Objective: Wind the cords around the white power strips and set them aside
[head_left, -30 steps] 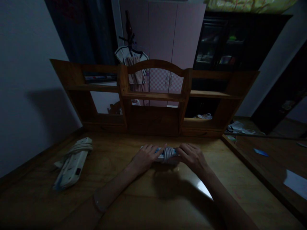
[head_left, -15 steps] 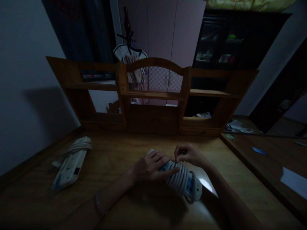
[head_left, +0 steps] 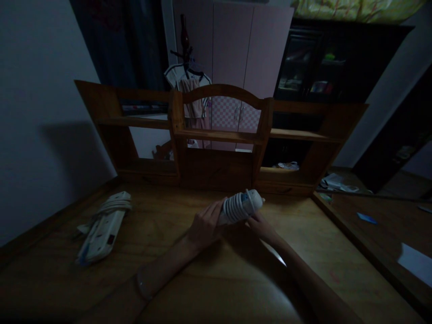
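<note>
A white and blue power strip (head_left: 254,200) with its pale cord (head_left: 234,208) wound round it in several turns is held tilted above the desk. My left hand (head_left: 206,225) is closed round its near left end, fingers over the top. Under the far right end, my right hand (head_left: 260,226) is closed against the strip, its fingertips partly hidden behind it. A small pale tip sticks out past that end, too small to name. Off to the left lies a second white power strip (head_left: 106,234), its cord bundled round the far end.
The wooden desk (head_left: 162,283) carries a shelf unit (head_left: 219,135) along its back edge. A wall (head_left: 37,112) rises at the left. To the right, past a raised wooden edge, a lower brown surface holds a white paper (head_left: 416,263) and a blue card (head_left: 366,218).
The wound power strip has been lifted and turned, its right end swinging up and away from me. My right hand has gone from the top of the coils to beneath that end.
</note>
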`<state>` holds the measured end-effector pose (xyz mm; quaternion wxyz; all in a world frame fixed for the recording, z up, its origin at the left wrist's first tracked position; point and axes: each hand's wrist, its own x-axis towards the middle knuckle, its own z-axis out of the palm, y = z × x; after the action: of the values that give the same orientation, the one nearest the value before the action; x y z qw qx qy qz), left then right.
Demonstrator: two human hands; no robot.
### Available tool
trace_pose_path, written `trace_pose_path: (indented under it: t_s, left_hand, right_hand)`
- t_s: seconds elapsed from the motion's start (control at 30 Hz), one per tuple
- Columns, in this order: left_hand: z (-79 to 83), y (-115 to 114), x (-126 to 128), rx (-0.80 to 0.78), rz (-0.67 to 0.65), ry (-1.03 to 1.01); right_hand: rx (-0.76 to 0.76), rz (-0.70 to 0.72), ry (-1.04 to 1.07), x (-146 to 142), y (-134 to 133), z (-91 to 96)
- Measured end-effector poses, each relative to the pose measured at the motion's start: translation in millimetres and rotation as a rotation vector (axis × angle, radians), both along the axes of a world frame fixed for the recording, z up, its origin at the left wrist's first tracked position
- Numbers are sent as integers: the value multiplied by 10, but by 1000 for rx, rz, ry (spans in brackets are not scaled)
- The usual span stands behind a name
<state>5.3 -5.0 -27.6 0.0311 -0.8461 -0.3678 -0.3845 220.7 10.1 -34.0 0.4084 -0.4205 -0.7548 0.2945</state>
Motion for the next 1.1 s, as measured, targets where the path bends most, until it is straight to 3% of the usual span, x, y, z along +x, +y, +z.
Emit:
trace_pose_path:
  t_s: [0.17, 0.37, 0.53, 0.73, 0.83, 0.93, 1.03, 1.1]
  left_hand:
    - [17, -28, 83, -273, 208, -146]
    - [52, -2, 101, -497, 236, -386]
    - [-7, 91, 53, -680, 188, -570]
    - [-108, 228, 65, -877, -27, -879]
    - [-89, 228, 77, -983, -80, -972]
    - [-36, 188, 70, -1082, -140, -1004]
    - [-11, 163, 49, -1147, -187, -1020]
    - [-23, 169, 33, -1180, -158, -1059]
  right_hand:
    - [-38, 59, -16, -177, -128, 28]
    - [-7, 1, -124, -188, -257, 145]
    - [121, 20, -309, -160, -291, 164]
    - [296, 36, -368, -260, -324, 170]
    - [254, -31, -273, -279, -323, 172]
    - [103, -129, -1, -262, -274, 169]
    - [-69, -98, 336, -261, -211, 168]
    - [-122, -38, 455, -282, -199, 168]
